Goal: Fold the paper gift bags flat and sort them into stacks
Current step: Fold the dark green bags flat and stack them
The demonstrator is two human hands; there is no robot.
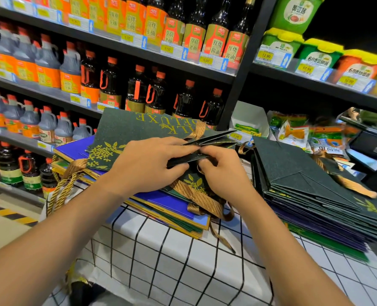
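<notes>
Behind, store shelves [108, 44] hold sauce bottles [136, 93]. Both the left hand [149, 166] and right hand [224, 173] pinch a green bag [130, 129] over stacks [311, 186] on the grid-clothed table [172, 261].

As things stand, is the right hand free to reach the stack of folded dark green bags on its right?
Probably not yet. The right hand and left hand both pinch the dark green bag being folded. Nothing blocks the way to the folded stack; it would have to let go first.
</notes>
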